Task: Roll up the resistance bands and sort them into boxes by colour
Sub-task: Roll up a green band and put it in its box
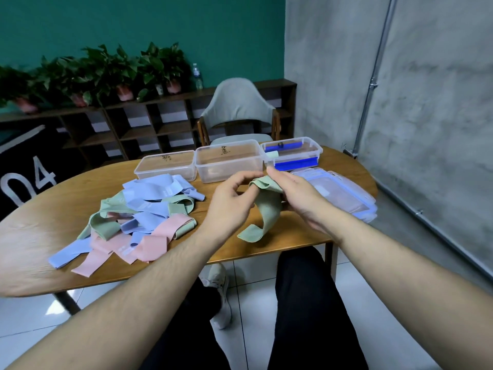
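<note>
potted plants on shelf, water bottle, chair

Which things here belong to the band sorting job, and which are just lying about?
Part of the job:
- sage green resistance band, held by left hand and right hand
- pile of blue, green and pink bands
- three clear plastic boxes

Lying about:
- stacked clear lids
- grey chair
- potted plants
- water bottle

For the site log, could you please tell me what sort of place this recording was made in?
Probably an office lounge or meeting room: an oval wooden table with an upholstered chair, low open shelving bearing potted plants, and a teal wall beside bare concrete.
</note>
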Demonstrator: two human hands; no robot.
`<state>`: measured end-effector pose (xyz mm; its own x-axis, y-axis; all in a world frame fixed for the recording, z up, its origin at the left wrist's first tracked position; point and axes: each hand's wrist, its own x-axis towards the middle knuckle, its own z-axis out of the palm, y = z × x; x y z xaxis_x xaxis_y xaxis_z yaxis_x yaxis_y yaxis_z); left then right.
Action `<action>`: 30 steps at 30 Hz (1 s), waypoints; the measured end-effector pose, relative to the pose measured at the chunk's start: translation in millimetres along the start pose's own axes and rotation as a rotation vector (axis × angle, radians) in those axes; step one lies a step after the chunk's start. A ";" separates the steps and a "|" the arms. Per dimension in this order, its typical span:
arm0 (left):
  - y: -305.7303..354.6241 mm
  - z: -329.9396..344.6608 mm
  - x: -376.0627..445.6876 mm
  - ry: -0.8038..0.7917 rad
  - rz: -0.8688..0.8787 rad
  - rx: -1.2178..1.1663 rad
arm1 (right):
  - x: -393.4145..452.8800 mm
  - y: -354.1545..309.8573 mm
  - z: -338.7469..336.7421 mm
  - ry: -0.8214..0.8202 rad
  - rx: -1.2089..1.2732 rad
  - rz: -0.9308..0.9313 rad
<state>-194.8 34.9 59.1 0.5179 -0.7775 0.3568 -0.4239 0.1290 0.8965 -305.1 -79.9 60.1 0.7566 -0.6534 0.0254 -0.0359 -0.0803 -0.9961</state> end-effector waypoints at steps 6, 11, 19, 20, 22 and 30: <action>19.9 1.8 1.5 0.106 -0.256 -0.313 | -10.9 -8.8 -5.5 -0.017 0.089 -0.003; 30.3 -2.5 12.3 0.114 -0.308 -0.470 | -12.3 -6.2 -7.0 0.009 0.037 -0.073; 19.5 -15.6 32.4 0.193 -0.395 -0.598 | -4.3 -10.7 2.0 -0.045 -0.037 -0.068; 14.8 -17.4 34.6 0.203 -0.408 -0.595 | -0.2 -10.1 4.1 -0.046 -0.052 -0.058; 4.4 -20.4 39.9 0.221 -0.451 -0.594 | 9.6 -5.9 8.7 -0.053 -0.072 -0.022; -58.0 -33.3 77.7 0.268 -0.624 -0.541 | 68.4 33.5 25.5 -0.026 -0.077 0.173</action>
<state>-105.3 -12.5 43.6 0.7246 -0.6413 -0.2526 0.3721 0.0555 0.9265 -237.9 -108.0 26.3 0.7515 -0.6427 -0.1493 -0.2165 -0.0264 -0.9759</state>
